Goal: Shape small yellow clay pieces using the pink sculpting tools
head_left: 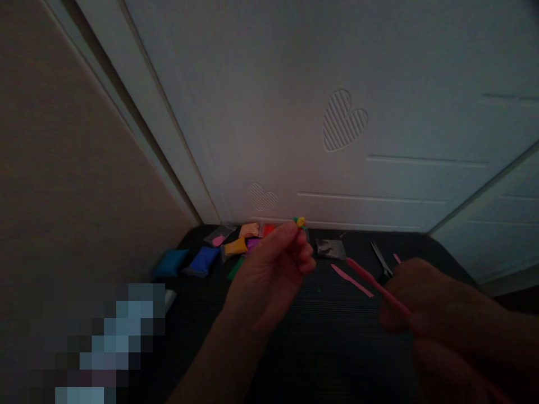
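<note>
My left hand point(272, 275) is raised over the dark table, thumb and fingers pinched on a small yellow and green clay piece point(300, 223). Low on the right, my right hand point(446, 314) is wrapped round a pink plastic modelling tool point(374, 284). The tool's tip points up and left, apart from the clay piece. A second pink tool point(350, 279) lies on the table just left of my right hand. Scissors point(381, 259) lie behind that hand, their handles partly hidden by it.
Bags of coloured clay lie along the back left: a teal bag point(169, 263), a blue bag point(202, 261), an orange bag point(234, 247) and several others. A grey packet point(330, 248) sits at the back middle. A white panel point(278, 112) with embossed hearts rises behind the table point(328, 348).
</note>
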Motion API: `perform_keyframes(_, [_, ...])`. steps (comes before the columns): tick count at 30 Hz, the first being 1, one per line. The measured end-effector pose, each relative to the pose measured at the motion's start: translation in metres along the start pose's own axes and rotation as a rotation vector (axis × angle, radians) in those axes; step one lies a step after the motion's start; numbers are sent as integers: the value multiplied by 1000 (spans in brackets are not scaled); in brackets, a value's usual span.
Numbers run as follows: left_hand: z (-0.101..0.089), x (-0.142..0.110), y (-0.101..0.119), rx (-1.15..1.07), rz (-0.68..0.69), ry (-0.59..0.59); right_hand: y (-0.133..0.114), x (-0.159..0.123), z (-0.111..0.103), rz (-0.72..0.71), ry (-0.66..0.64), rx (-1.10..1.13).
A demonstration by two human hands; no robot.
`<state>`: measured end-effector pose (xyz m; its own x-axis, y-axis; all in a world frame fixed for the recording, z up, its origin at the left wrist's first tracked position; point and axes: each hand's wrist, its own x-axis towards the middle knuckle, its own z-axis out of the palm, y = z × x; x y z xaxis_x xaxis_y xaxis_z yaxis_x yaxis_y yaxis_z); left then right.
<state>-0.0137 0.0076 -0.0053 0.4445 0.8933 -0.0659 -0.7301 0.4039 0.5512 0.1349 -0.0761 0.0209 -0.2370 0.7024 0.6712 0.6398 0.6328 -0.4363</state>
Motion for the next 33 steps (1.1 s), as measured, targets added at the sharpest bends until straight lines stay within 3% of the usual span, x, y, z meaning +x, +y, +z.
perform_keyframes(2, [-3,4,-2,-32,-9,4,1,-1,3,-42,26,58])
perform_keyframes(6, [-13,18,-7,-65,11,59,23,-31,22,-172,-152,-65])
perform_keyframes(10, [-33,38,-23,-57,21,132,62,-90,33,77,-558,-232])
perform_keyframes(12, [-45,49,-38,-24,-24,174,78,-118,30,178,-633,-315])
perform_keyframes(16, [-64,65,-76,70,-169,260,97,-150,21,234,-628,-449])
perform_keyframes(20, [-74,69,-106,170,-283,257,108,-156,20,239,-604,-503])
perform_keyframes(26, [-77,76,-117,273,-346,214,128,-155,20,263,-598,-375])
perform_keyframes(33, [-61,108,-128,683,-400,129,140,-163,16,353,-580,-191])
